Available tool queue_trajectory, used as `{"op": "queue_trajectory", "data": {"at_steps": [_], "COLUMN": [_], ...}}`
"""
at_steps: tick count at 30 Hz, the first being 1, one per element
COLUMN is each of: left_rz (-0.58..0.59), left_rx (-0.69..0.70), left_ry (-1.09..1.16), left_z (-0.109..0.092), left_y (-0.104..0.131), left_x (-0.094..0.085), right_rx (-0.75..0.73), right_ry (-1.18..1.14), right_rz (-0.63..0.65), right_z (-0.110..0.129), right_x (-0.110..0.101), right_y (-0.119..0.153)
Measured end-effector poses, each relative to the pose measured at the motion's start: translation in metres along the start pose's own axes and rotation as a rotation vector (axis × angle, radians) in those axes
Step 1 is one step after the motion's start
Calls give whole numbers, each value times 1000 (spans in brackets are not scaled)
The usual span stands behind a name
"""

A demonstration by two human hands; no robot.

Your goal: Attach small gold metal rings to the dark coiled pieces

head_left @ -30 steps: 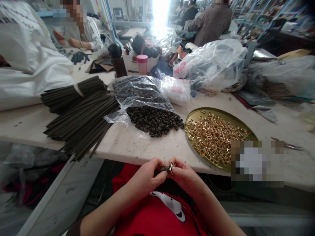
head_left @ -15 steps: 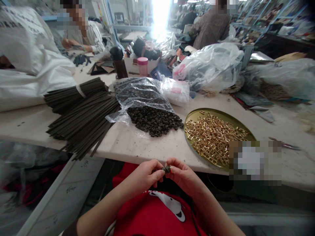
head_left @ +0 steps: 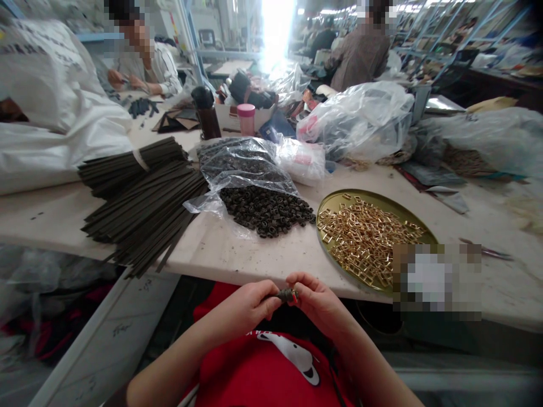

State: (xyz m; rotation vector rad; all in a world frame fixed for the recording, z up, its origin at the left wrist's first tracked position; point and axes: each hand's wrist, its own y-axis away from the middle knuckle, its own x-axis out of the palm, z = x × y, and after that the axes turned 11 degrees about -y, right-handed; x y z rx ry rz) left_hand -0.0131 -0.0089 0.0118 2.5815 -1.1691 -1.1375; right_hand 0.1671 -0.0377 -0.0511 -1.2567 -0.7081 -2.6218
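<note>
Down by the red shirt, the left hand (head_left: pixel 248 308) and the right hand (head_left: pixel 316 305) meet, and their fingers pinch a small dark loop piece with a bit of gold metal (head_left: pixel 287 294) between them. It is best to hold it snug and push straight, so it does not slip. Past the hands, on the pale bench (head_left: pixel 237 257), lie a pile of small dark loops (head_left: pixel 267 210), a round gold tray of shiny gold buckles (head_left: pixel 335 199) and long dark strips (head_left: pixel 144 198).

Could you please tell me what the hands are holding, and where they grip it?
Both hands, left hand and right hand, pinch a small dark piece at its opposite ends.
</note>
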Motion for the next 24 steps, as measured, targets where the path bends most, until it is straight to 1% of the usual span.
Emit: {"op": "queue_trajectory", "data": {"at_steps": [5,8,11,15,19,21,22,24], "left_rz": [48,32,-26,-142,-233,-229,-202,-150], "left_rx": [21,37,47,32,45,19,-20,-130], "left_ry": [100,169,206,189,129,104,104,152], "left_z": [3,5,5,1,-2,-1,1,6], "left_y": [0,-4,-8,-14,-18,-19,-20,-24], "left_x": [-2,-1,0,-1,1,2,2,-1], "right_rx": [-10,-23,-53,-100,-104,-114,-109,-125], "right_ry": [69,56,20,-69,-44,-22,-7,113], "right_rz": [7,14,15,11,20,25,30,43], "right_z": [5,7,9,15,15,14,14,17], "right_x": [4,8,11,15,18,18,18,17], "right_y": [-1,-4,-8,-13,-14,-15,-16,-20]}}
